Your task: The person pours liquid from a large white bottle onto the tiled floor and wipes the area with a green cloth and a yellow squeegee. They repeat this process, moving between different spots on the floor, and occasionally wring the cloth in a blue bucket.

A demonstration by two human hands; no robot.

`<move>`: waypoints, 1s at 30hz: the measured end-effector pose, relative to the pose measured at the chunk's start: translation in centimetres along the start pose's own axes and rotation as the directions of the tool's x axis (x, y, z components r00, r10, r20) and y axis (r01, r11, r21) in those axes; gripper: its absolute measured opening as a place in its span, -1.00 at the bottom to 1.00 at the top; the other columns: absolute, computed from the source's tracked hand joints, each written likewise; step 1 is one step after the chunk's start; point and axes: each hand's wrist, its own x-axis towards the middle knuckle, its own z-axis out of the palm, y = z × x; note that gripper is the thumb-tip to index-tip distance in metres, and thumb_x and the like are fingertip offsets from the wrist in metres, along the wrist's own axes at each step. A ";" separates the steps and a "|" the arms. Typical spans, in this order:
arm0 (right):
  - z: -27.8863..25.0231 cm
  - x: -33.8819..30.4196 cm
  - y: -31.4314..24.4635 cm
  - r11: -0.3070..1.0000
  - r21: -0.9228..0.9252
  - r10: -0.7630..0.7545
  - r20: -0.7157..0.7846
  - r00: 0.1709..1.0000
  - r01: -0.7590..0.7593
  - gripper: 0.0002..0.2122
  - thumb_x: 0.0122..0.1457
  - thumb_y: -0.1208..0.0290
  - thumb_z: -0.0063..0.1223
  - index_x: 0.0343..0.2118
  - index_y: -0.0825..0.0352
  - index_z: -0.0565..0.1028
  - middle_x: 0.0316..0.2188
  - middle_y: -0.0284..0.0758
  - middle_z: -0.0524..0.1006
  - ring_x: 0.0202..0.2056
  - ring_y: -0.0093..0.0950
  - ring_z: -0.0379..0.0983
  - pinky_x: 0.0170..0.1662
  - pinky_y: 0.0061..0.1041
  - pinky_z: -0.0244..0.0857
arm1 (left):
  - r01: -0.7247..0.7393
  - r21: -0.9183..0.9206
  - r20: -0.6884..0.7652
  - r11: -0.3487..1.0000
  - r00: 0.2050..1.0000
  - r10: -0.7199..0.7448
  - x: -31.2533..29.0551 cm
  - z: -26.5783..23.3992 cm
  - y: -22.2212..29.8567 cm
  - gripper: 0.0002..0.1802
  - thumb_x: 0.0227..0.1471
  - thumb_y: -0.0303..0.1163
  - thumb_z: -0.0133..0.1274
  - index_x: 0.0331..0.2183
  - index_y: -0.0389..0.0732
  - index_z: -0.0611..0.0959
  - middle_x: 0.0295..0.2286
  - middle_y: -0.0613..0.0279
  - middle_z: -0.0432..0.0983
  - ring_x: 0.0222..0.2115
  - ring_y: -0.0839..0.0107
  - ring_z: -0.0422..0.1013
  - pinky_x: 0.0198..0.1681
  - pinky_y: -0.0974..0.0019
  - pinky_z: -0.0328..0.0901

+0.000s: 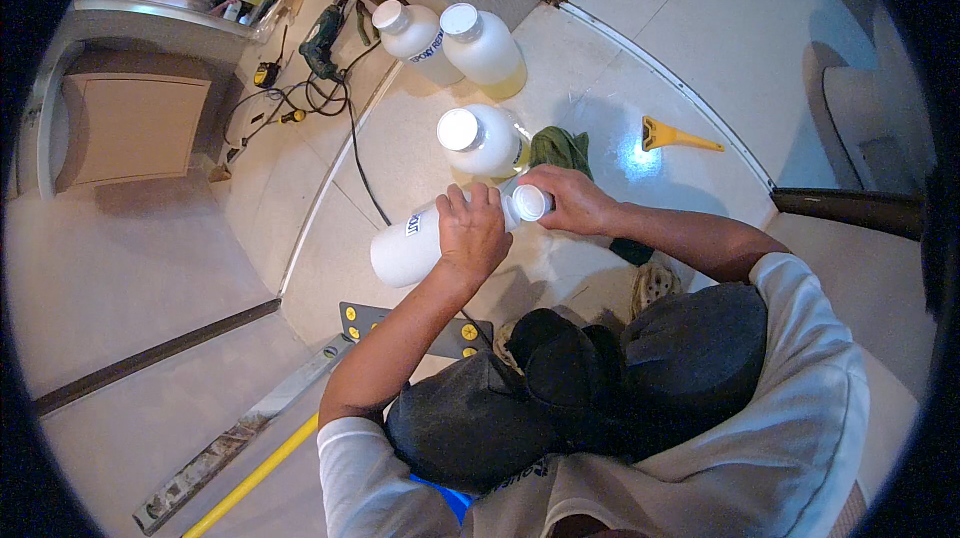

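Note:
A white plastic bottle (405,255) lies tilted over the floor, its neck toward the right. My left hand (472,230) is wrapped round its upper body. At the neck end, my right hand (572,200) has its fingers closed about the round white cap (530,202); whether the cap is loose cannot be seen. Just beyond my hands stands another capped bottle (483,141) with yellowish liquid low in it. Beside that bottle is a crumpled dark green cloth (560,148).
Two more capped bottles (408,33) (492,50) stand farther back. A yellow scraper (680,135) lies at right. A corded drill (322,38) and its black cable (357,153) are at far left. A spirit level (240,433), a yellow pole (250,478) and a grey plate with yellow knobs (357,321) lie lower left.

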 end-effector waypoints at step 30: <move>0.6 0.4 -0.3 0.996 0.035 0.086 0.060 0.994 -0.088 -0.53 -0.32 0.56 0.13 -0.19 0.38 0.39 -0.24 -0.13 0.43 -0.14 -0.19 0.33 -0.04 -0.34 0.21 | -0.054 0.108 0.075 0.993 0.996 0.046 0.4 0.8 0.5 -0.70 -0.26 -0.25 0.04 -0.39 -0.18 0.51 -0.44 0.17 0.33 -0.34 0.12 0.26 -0.23 0.09 0.10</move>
